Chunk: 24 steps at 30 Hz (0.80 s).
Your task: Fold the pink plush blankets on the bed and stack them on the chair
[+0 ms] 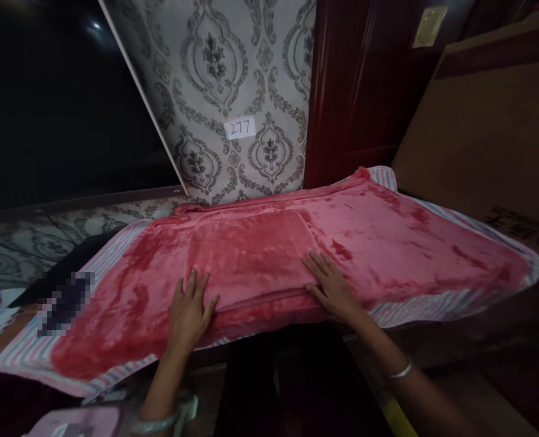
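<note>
A coral-red plush cloth (369,243), which looks like a garment or cover, lies spread flat. At its middle is a smoother rectangular panel (254,255), like a pocket or a folded piece; I cannot tell which. My left hand (189,312) lies with fingers spread at the panel's near left corner. My right hand (331,285) rests, fingers apart, at the panel's right side near the front edge. Both press lightly on the plush and hold nothing. Beneath it, a striped pink, white and grey cloth (427,308) shows along the edges.
A large dark screen (69,109) stands at the back left. A cardboard box (488,133) is at the right, beside a dark red door or panel (355,91). A label marked 277 (240,127) is on the patterned wall. A pixelated dark patch (67,305) lies at the left.
</note>
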Available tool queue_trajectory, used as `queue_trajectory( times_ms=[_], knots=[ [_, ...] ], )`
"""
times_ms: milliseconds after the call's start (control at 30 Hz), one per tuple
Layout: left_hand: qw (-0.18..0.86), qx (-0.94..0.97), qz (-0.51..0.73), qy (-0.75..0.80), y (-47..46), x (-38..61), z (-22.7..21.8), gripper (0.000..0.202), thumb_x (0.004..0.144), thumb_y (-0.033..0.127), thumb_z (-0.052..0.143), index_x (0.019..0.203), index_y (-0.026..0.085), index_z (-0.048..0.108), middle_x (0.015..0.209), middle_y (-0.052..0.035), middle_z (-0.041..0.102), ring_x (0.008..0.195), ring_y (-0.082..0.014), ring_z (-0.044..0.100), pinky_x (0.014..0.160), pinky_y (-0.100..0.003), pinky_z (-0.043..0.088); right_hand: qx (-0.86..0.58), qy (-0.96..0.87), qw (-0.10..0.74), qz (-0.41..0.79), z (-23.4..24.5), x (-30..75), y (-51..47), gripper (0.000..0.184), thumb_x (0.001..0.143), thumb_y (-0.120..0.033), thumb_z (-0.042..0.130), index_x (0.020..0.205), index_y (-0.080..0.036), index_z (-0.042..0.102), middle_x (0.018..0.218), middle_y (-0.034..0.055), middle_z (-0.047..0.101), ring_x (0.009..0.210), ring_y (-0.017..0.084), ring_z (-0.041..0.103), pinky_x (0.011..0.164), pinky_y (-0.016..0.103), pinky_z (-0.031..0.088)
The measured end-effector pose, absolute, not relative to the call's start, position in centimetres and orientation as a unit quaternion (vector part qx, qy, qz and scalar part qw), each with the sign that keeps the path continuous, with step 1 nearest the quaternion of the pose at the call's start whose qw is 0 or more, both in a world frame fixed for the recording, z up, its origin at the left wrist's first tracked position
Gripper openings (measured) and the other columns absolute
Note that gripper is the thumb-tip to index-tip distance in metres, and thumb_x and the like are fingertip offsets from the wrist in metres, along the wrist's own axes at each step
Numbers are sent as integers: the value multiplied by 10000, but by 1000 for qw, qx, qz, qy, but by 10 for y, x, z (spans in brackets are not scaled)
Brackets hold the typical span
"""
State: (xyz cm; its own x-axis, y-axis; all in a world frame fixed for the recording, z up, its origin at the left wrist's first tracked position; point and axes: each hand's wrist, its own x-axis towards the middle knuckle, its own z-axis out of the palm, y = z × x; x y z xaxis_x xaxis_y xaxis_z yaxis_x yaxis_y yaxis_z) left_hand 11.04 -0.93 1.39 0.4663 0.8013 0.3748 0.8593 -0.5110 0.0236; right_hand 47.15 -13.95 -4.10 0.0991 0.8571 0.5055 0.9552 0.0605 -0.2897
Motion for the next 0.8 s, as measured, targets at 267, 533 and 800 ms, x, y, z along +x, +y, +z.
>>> queue_trajectory(
  times_ms=[267,533,800],
  knots=[
    [34,-888,-182,-422,-10,68,7,577,923,263,452,1494,186,413,1619,-137,321,1457,-263,380,1132,-418,431,-660,-681,313,-51,-39,486,-151,683,875,-171,472,1546,-230,366,1566,118,402,1392,245,441,1132,465,400],
    [48,-880,-164,-444,-6,74,16,631,784,60,461,1410,135,483,1563,-198,368,1397,-293,462,1079,-406,493,-658,-682,310,-76,-38,490,-139,726,725,-57,453,1442,-166,490,1454,130,518,1336,256,479,1121,469,415],
    [47,-870,-273,-408,2,69,33,451,792,175,455,1233,173,552,1325,-141,613,1238,-256,602,1006,-378,530,-640,-673,347,-133,-4,501,-124,589,739,-95,472,1307,-194,588,1234,104,661,1167,262,594,1020,448,483]
  ],
)
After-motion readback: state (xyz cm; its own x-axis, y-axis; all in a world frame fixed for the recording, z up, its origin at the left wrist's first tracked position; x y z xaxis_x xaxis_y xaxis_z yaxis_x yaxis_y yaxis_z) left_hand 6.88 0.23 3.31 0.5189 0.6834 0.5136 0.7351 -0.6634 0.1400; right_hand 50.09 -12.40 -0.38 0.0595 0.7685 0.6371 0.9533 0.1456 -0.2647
